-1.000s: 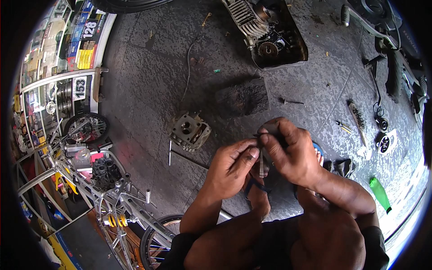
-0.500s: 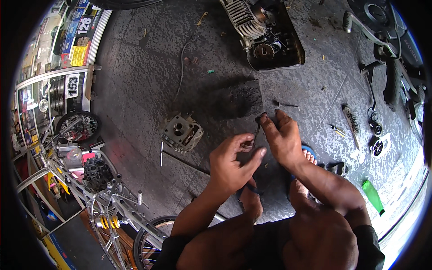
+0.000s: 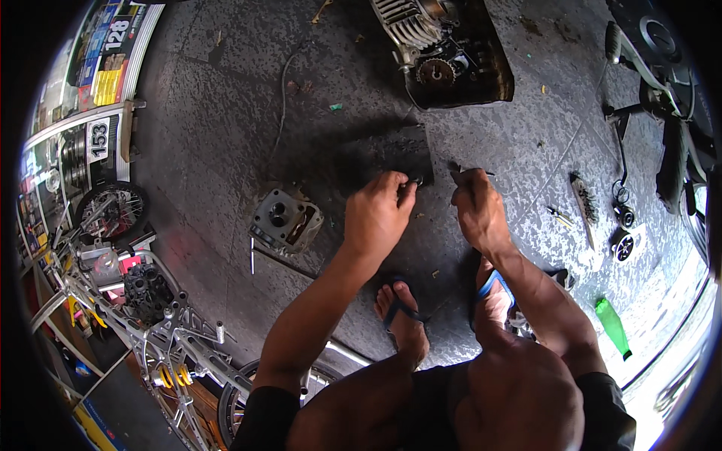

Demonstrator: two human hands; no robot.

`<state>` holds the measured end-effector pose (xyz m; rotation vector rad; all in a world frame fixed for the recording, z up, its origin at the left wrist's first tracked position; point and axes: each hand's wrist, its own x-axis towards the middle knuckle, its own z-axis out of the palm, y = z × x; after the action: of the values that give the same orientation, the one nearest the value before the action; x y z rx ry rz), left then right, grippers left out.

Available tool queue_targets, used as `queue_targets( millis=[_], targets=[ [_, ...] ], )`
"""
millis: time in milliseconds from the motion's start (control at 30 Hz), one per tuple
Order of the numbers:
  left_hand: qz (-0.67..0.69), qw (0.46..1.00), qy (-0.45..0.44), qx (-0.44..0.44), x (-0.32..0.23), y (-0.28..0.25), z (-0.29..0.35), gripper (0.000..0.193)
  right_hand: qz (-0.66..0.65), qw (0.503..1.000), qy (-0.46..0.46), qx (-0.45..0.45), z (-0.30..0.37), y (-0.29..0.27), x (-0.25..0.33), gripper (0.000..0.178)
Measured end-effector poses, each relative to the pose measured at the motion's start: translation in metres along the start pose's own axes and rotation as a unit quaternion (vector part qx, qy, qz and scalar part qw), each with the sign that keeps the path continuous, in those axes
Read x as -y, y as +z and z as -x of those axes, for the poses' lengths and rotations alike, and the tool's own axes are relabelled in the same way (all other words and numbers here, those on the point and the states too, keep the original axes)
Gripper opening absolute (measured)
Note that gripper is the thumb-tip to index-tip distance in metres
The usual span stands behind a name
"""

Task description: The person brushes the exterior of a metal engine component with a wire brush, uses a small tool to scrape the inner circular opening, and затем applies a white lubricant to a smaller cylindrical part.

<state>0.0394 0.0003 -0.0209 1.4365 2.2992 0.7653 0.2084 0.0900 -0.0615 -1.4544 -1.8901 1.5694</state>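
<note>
My left hand (image 3: 378, 214) is closed in a pinch above the dark floor, to the right of a grey metal cylinder head (image 3: 263, 223). Only a small shiny end shows at its fingertips; the rest is covered. My right hand (image 3: 482, 214) has its fingers curled down on a slim engine valve (image 3: 490, 174), whose stem end pokes out on the right. The hands are apart. A thin metal rod (image 3: 253, 257) lies beside the cylinder head.
At the far side, an opened engine (image 3: 436, 71) sits in a dark tray (image 3: 492, 86). On the right lie a wire brush (image 3: 583, 203), a round part (image 3: 623, 244) and a green bottle-like object (image 3: 613, 327). A silver motorcycle frame (image 3: 199, 353) stands at left, another motorcycle (image 3: 662, 45) at far right.
My hands were close together over a thin dark part; now they are apart. The left moved up and closed into a pinch, and the right came down onto the valve lying on the floor.
</note>
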Motion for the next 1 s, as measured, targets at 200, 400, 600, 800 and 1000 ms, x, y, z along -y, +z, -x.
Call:
queue_targets(
  millis=[200,400,600,800,1000],
  targets=[
    [0.066,0.997,-0.012,0.038,0.004,0.002,-0.004,0.014,-0.064,0.994,-0.018,-0.085,0.021,0.001,-0.023,0.021],
    [0.097,0.989,-0.077,0.084,0.008,0.002,-0.004,0.030,-0.068,0.987,-0.024,-0.146,0.022,0.014,-0.024,0.020],
    [-0.061,0.991,-0.029,0.116,-0.006,-0.001,-0.006,0.035,-0.092,0.983,-0.085,-0.137,0.024,0.029,-0.017,0.020],
    [-0.144,0.980,0.010,0.140,-0.020,-0.007,-0.013,0.035,-0.139,0.979,-0.115,-0.094,0.024,0.034,-0.002,0.022],
    [-0.150,0.979,0.036,0.136,-0.017,-0.005,-0.012,0.032,0.000,0.984,-0.153,-0.093,0.006,0.035,-0.009,0.023]
  ],
)
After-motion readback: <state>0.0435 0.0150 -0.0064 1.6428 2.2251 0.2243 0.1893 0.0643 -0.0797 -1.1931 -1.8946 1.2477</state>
